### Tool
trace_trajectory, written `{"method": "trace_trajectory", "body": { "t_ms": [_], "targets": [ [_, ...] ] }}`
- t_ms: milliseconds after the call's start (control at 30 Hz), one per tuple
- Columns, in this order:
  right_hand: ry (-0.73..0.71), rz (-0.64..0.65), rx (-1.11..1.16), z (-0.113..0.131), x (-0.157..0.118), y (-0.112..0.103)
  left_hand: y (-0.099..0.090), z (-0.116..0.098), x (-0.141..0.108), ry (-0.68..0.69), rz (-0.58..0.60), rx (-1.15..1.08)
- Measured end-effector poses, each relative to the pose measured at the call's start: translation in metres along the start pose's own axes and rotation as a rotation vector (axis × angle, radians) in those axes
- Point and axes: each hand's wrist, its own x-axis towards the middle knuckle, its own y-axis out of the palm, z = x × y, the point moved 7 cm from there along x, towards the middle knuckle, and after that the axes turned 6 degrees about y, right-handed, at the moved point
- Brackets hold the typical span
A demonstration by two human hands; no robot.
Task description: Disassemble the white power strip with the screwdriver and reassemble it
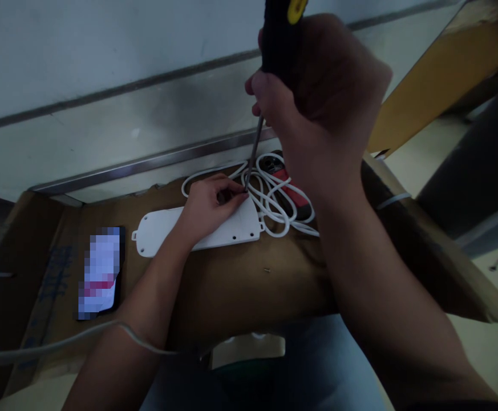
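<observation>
1. Screwdriver (pixel 279 34): black handle with a yellow end cap, thin steel shaft (pixel 255 151). My right hand (pixel 317 97) is clamped around the handle, with the shaft angled down and its tip at my left fingertips.
2. Power strip (pixel 197 228): white, smooth plastic, long and flat with rounded ends, a small hole in an end tab and round holes along its edge. It lies near the far edge of the cardboard (pixel 227 285), face up or face down I cannot tell.
3. Left hand (pixel 210 205): laid across the power strip, fingers together and curled at its right end. I cannot tell whether they pinch anything.
4. Method, as I judge it: keep the shaft square to the plastic, press straight down, and turn from the wrist.
5. Cable (pixel 274 205): white, glossy, loosely coiled beside the power strip.
6. Screw (pixel 266 270): tiny, on the bare cardboard.
7. Phone (pixel 101 274): dark-edged, screen pixelated, near the left edge.
</observation>
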Motion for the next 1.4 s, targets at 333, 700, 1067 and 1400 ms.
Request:
{"method": "trace_trajectory", "body": {
  "t_ms": [333,700,1067,1400],
  "targets": [
    [0.042,-0.19,-0.054,0.001,0.006,-0.014,-0.027,-0.02,-0.018,-0.069,0.153,0.001],
    [0.129,-0.013,0.023,-0.013,-0.012,0.015,0.026,-0.056,-0.055,-0.185,0.765,0.063],
    [0.149,0.007,-0.004,-0.026,-0.019,0.021,0.035,-0.058,-0.057,-0.141,0.831,0.104],
    [0.124,0.011,-0.064,-0.03,-0.016,0.018,0.037,-0.055,-0.058,-0.122,0.765,0.083]
  ]
}}
